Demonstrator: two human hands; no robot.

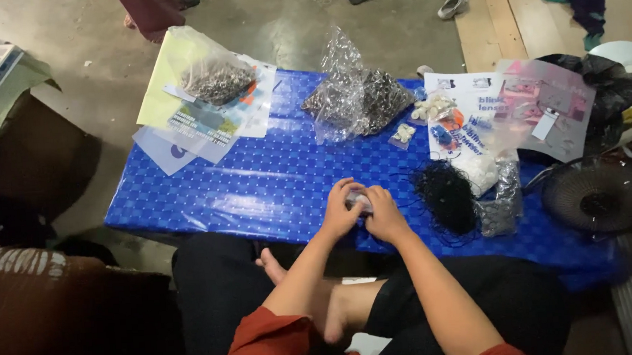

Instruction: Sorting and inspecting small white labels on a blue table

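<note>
- The low tabletop point(259, 195) covered in glossy blue checked plastic sheet fills the middle of the view; the person sits at its near edge, legs folded under it, so everything lies within arm's reach.
- A round dark wire fan guard point(596, 198) stands at the right end, partly off the cloth.
- A clear crinkled plastic bag of small dark metal pieces point(355, 98) sits at the far middle, its mouth open and standing up, apparently for easy dipping.
- A second clear bag of similar dark bits point(215, 78) rests on printed paper sheets at the far left corner.
- A tangled heap of thin black cords point(445, 195) lies just beside the right hand, close enough to pull from.
- A clear pouch of small white rounded pieces point(434, 108) lies further back to the right.
- The left hand point(343, 209) and right hand point(385, 215) meet at the near edge, fingers curled together around one small pale translucent item point(360, 200), pinched between both, just above the cloth.
- That item is mostly hidden by the fingers, so its kind cannot be told.
</note>
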